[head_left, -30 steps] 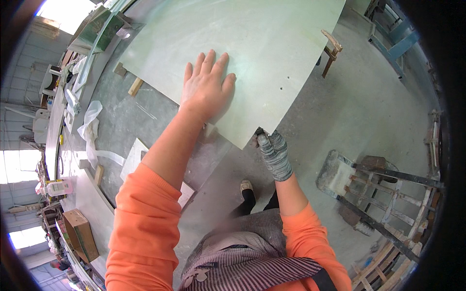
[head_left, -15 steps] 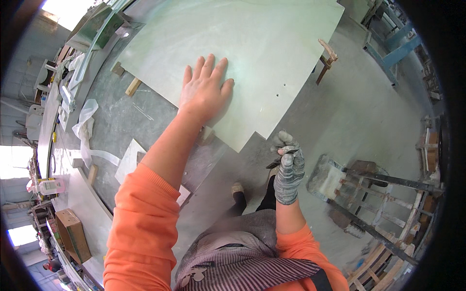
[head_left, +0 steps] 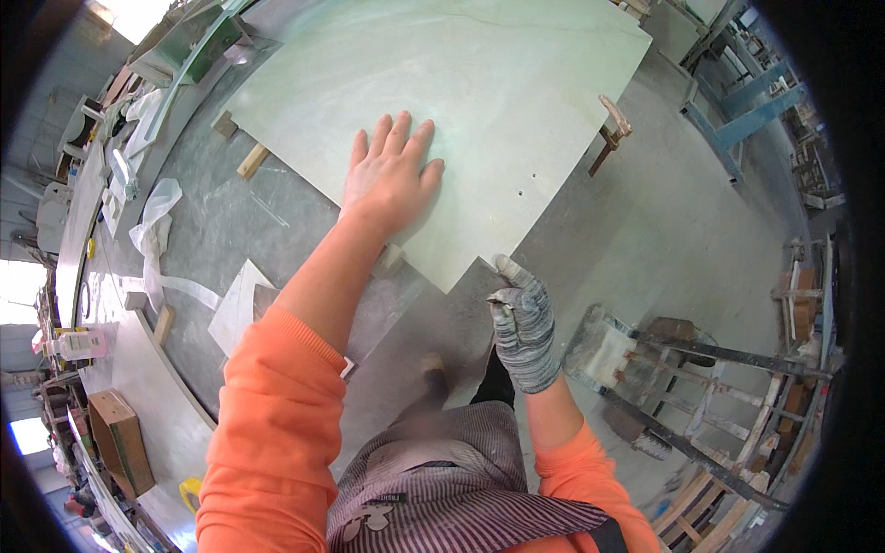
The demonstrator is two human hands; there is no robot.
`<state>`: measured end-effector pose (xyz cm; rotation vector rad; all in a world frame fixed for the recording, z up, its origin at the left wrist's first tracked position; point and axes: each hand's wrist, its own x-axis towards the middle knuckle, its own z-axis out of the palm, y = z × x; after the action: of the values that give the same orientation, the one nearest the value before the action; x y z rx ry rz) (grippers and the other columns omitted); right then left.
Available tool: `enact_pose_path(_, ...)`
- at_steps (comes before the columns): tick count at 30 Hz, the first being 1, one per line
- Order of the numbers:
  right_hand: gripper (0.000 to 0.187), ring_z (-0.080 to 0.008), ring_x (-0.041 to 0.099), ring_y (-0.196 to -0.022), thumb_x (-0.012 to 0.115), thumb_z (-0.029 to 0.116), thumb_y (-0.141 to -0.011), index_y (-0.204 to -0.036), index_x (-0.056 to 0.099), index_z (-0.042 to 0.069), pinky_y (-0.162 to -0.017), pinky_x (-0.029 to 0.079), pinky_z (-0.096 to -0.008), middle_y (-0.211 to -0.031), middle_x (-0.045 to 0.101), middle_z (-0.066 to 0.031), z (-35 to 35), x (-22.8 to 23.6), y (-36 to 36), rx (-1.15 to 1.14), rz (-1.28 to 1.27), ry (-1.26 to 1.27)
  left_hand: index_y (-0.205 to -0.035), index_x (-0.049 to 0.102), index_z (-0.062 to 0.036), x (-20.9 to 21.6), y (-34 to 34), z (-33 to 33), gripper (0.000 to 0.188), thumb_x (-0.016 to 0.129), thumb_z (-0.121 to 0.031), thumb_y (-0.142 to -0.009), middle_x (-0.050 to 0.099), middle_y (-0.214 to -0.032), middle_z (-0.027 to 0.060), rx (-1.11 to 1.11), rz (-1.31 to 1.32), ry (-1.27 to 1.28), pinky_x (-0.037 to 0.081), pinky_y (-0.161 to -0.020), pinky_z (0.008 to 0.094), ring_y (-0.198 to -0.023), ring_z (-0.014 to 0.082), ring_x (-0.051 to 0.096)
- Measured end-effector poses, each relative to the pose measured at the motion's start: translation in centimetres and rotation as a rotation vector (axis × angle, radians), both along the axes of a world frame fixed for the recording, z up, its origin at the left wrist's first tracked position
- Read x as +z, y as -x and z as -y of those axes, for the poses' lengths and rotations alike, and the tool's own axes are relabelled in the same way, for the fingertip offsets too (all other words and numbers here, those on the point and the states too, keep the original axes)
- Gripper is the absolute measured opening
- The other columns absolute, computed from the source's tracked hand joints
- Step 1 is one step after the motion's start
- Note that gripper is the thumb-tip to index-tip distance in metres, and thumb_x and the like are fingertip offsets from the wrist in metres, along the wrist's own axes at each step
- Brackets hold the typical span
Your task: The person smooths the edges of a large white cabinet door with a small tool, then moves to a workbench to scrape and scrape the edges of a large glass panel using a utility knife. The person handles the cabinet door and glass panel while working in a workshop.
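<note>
Large pale green stone slab (head_left: pixel 461 120), flat, propped off the grey concrete floor (head_left: pixel 664 240) on short wooden blocks (head_left: pixel 251 160); one near corner points toward your feet. Your bare left hand (head_left: pixel 392 175) lies on it palm down, fingers spread, pressing rather than gripping. Your right hand in a grey striped knit glove (head_left: pixel 524 323) is curled at that corner, thumb and fingers pinched on something small and pale; what it is, you cannot tell from here.

Judgement: slab looks heavy, rigid, smooth-faced and brittle at edges and corners. Slide it or lift by the long edges, both hands wide apart; the bare palm may slip on polish.

Hidden: the slab's underside and most supports, its far edge cut off by the frame. A small wooden stand (head_left: pixel 610 129) sits at the right edge; whether it bears the slab is unclear.
</note>
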<state>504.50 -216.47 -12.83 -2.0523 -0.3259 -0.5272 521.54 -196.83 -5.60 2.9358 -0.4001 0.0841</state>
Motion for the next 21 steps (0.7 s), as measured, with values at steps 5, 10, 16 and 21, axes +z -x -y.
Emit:
enact_pose_path(5,0.008,-0.0245,0.065,-0.085,0.059,0.009,-0.093,-0.100,0.061,0.006,-0.082,0.052,-0.0379,-0.121,0.063,-0.0146,-0.1,-0.3,0.6,0.270,0.057,0.114,-0.151,0.035,-0.0154,0.0,-0.1,-0.1,0.058,0.040,-0.039,-0.099,0.026,-0.159,0.0133,-0.002,0.005,0.000,0.010,-0.122,0.0459,-0.150,0.0289,0.017)
enact_pose_path(10,0.012,-0.0322,0.062,-0.097,0.064,0.010,-0.088,-0.099,0.062,0.004,-0.086,0.051,-0.0429,-0.114,0.063,-0.0171,-0.5,-0.2,0.3,0.094,-0.112,-0.048,-0.151,0.035,-0.0175,-0.2,0.0,-0.2,0.058,0.041,-0.043,-0.099,0.027,-0.159,0.0143,-0.007,0.027,0.006,0.012,-0.122,0.0475,-0.149,0.0304,0.019)
enact_pose_path(16,0.015,-0.0234,0.061,-0.102,0.059,0.014,-0.096,-0.106,0.059,0.003,-0.090,0.050,-0.0361,-0.113,0.064,-0.0137,-2.5,0.2,0.3,0.144,-0.345,-0.206,-0.151,0.036,-0.0174,-0.3,0.0,-0.2,0.058,0.042,-0.043,-0.098,0.028,-0.159,0.0149,-0.011,0.034,0.015,0.012,-0.122,0.0477,-0.149,0.0310,0.020)
enact_pose_path(21,0.032,-0.0156,0.057,-0.097,0.055,0.022,-0.100,-0.125,0.055,0.001,-0.088,0.048,-0.0301,-0.115,0.063,-0.0095,-2.4,0.9,1.9,0.086,-0.426,-0.533,-0.151,0.036,-0.0168,-0.2,-0.1,-0.2,0.059,0.042,-0.043,-0.098,0.028,-0.158,0.0154,-0.016,0.039,0.015,0.013,-0.121,0.0478,-0.149,0.0313,0.020)
